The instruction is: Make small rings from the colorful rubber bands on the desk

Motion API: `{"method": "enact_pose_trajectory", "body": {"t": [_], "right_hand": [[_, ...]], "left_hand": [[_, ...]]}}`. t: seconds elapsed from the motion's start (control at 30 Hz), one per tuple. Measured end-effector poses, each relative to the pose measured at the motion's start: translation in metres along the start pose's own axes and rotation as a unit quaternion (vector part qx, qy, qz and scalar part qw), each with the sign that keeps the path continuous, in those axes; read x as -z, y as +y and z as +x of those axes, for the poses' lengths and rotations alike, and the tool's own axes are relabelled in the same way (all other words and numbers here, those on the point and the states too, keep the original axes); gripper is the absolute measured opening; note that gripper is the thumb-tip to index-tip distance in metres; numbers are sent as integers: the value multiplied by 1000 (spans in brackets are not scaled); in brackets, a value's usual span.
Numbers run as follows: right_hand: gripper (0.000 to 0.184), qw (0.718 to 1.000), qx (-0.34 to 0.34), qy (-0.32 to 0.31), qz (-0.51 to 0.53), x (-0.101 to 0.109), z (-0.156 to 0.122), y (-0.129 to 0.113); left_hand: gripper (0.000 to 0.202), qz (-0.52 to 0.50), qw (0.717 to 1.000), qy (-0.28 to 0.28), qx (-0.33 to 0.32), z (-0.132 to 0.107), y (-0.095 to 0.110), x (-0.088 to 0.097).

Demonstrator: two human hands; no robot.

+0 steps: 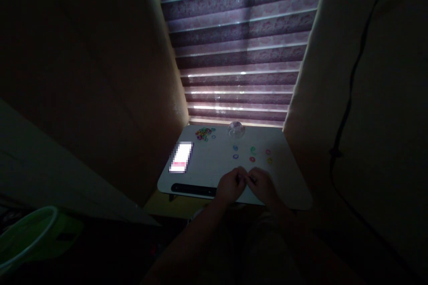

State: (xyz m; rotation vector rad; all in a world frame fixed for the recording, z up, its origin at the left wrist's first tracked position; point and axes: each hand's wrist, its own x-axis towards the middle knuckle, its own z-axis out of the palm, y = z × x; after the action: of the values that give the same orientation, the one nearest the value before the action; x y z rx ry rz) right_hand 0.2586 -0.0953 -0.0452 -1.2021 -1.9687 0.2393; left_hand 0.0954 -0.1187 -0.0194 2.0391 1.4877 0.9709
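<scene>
My left hand [231, 184] and my right hand [261, 183] meet over the front part of a small white table [203, 164]. Fingers on both are curled and pinched close together; whatever they hold is too small and dark to make out. Just beyond them lie several small coloured rings, among them a blue ring [236, 156], a red ring [252, 159], a yellow ring [269, 160], a pink ring [268, 152] and a green piece [253, 149]. A heap of mixed coloured rings [203, 133] sits at the back left. Near the back edge stands a clear round container [236, 130].
A phone [181, 157] with a bright, blurred screen lies at the table's left. A black slotted strip [193, 189] runs along the front edge. Pleated blinds [237, 53] hang behind, walls close in both sides, a cable [351, 80] hangs right, and a green tub [36, 236] stands lower left.
</scene>
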Motion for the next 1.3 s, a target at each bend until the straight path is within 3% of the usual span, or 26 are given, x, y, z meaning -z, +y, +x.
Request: {"method": "enact_pose_trajectory", "body": {"t": [0.6,1.3], "right_hand": [[10,1000,-14,5,21,1,0,-4],[7,1000,-22,1,12,0,0,-4]], "left_hand": [[11,-9,1000,11,-20,0,-2,-2],[12,8,1000,-4,0,0,-2,-1]]}}
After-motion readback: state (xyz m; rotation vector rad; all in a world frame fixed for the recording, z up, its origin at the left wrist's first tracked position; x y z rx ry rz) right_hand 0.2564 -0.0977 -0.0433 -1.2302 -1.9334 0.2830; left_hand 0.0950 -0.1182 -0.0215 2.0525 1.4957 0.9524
